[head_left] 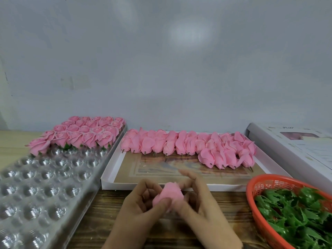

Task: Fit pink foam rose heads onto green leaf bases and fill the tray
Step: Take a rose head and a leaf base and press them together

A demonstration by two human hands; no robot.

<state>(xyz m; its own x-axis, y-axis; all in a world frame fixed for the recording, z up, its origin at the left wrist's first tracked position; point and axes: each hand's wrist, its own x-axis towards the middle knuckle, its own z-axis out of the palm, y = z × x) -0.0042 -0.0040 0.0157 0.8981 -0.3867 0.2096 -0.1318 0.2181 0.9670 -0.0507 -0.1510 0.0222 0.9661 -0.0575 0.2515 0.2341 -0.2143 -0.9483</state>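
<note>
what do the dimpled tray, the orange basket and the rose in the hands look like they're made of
Dimpled tray: thin clear moulded plastic, glossy; bright glints sit in each round pocket.
Orange basket: rigid plastic mesh, slightly shiny; a regular lattice wall under a smooth rim.
Rose, held between the left hand and right hand: soft matte foam by its look, with no shine on the pink petals, though motion blur hides its texture.

Two bare hands, left hand [143, 203] and right hand [199, 203]; bare forearms enter from bottom edge. Short, unpainted nails. Slight motion blur.
</note>
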